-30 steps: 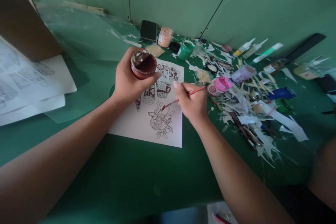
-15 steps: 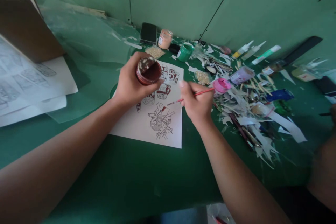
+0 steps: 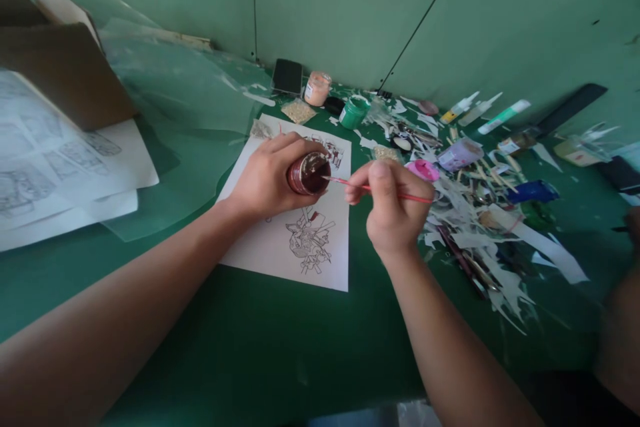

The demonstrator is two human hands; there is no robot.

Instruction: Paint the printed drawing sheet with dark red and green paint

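My left hand [image 3: 273, 170] is wrapped round a jar of dark red paint [image 3: 303, 177], tilted so its mouth faces right and up. Between the thumb and fingers of my right hand [image 3: 393, 203] is a thin red paintbrush [image 3: 407, 197]; its tip reaches the jar's mouth. Whether the bristles touch the paint I cannot tell. Under both lies a white sheet [image 3: 280, 270] printed with line drawings. Some shapes at its top are coloured dark red, and a small dark red patch marks the lower drawing [image 3: 307, 240]. My left hand and the jar hide the sheet's middle.
Open jars of peach [image 3: 318, 88], green [image 3: 354, 111] and pink paint [image 3: 423, 170] stand beyond the sheet. Paper scraps [image 3: 470, 240] and tools crowd the right. A cardboard box [image 3: 75, 73] and printed sheets [image 3: 120, 210] are at left. Another person's arm [image 3: 623, 320] shows at the right edge.
My left hand has brought the jar right and nearer to me. The brush tip has risen from the lower drawing to the jar's mouth.
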